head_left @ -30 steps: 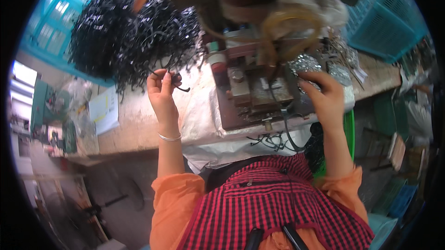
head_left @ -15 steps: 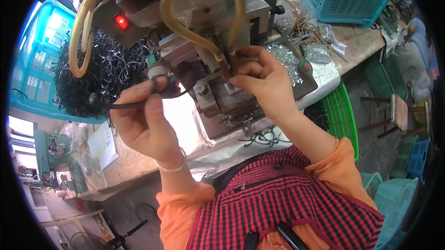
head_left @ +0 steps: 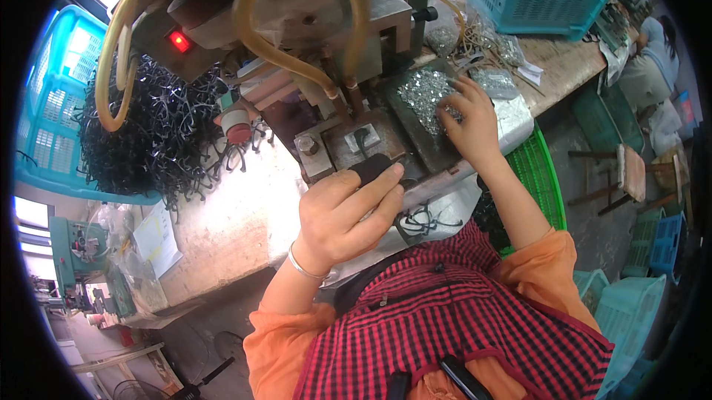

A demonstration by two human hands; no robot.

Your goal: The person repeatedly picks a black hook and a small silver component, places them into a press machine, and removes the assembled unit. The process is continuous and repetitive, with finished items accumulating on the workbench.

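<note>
My left hand (head_left: pixel 345 211) grips a black eyeglass frame (head_left: pixel 373 168), its fingers wrapped over the wide part. From there a thin black end reaches to a small bright metal block (head_left: pixel 362 138) on the press fixture (head_left: pixel 334 149), under the press head. Over a dark tray at the right, my right hand (head_left: pixel 472 122) has its fingers bent and its fingertips drawn together among small silver metal pieces (head_left: pixel 423 100). What lies between those fingertips is too small to make out.
Yellow hoses (head_left: pixel 245 11) loop in front of the press. A red push button (head_left: pixel 237 127) stands left of the fixture. A blue basket (head_left: pixel 44 111) of tangled black frames (head_left: pixel 141 129) is at left, a green basket (head_left: pixel 538 177) at right. Behind, a person (head_left: pixel 656 51) works.
My left hand has moved right and brought the black frame onto the fixture. My right hand has left the fixture for the tray of metal pieces. The view has shifted slightly.
</note>
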